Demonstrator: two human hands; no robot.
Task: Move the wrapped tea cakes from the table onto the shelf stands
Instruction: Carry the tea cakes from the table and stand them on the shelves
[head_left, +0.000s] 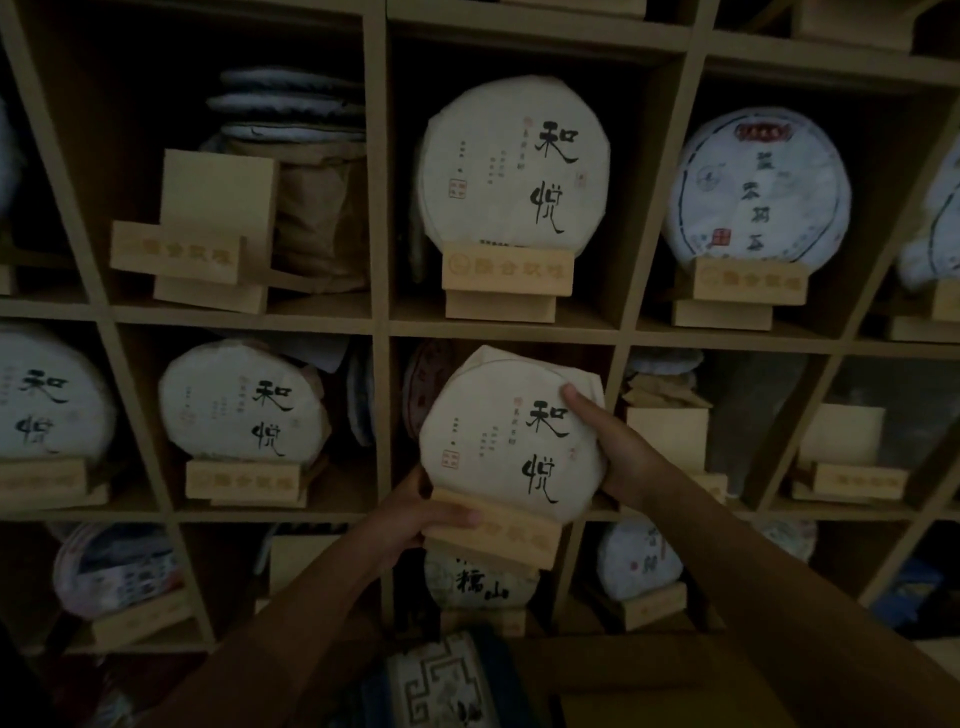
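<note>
Wooden shelves (382, 325) with many square boxes fill my whole view, and the room is dark. Near the middle, a bit low, my right hand (621, 457) curls its thumb and fingers round the edge of a round white tea cake (498, 431). My left hand (415, 522) grips the wooden stand (498, 535) under it. Cake and stand are tilted.

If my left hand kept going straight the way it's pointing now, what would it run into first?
The left hand already grips the wooden stand under the tea cake. Pushing on would probably carry both into the shelf compartment behind, toward another wrapped cake there; depth is unclear.
</note>
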